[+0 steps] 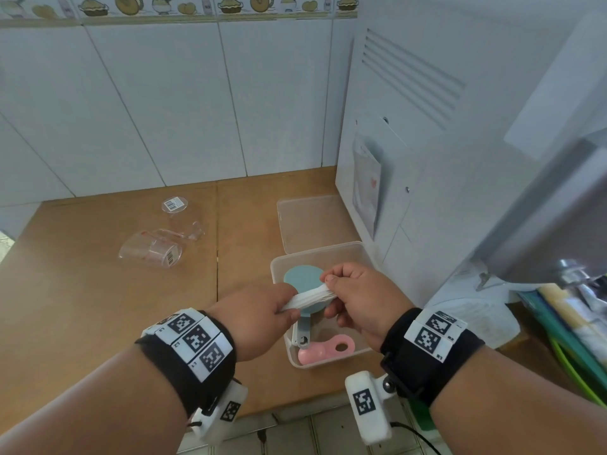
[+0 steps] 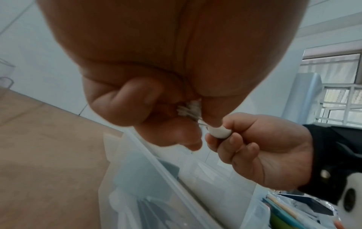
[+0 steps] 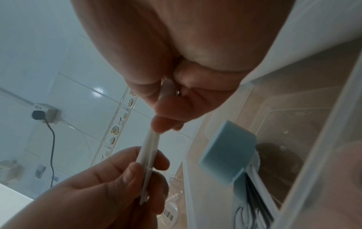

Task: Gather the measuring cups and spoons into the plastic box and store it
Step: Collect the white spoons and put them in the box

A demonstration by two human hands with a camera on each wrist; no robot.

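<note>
- Both hands hold one bundle of white measuring spoons (image 1: pixel 310 297) over the open plastic box (image 1: pixel 356 249), which sits near the right edge of the desk (image 1: pixel 98 290).
- The left hand (image 1: pixel 259 318) has its fingers curled round the handle end; the right hand (image 1: pixel 359 298) pinches the other end between thumb and fingers.
- The step in hand looks like squaring up the spoons before they go in.
- Next, the bundle needs lowering into the box beside the blue measuring cup (image 1: pixel 300 277) and the pink piece (image 1: pixel 328 349), then both hands letting go.
- Two clear measuring cups (image 1: pixel 151 252) lie on their sides toward the desk's left rear, not yet gathered.
- The lid (image 1: pixel 312 218) lies just behind the box.
- The hands cover the spoon bowls, so their number is unclear; perhaps a ring joins them.
</note>
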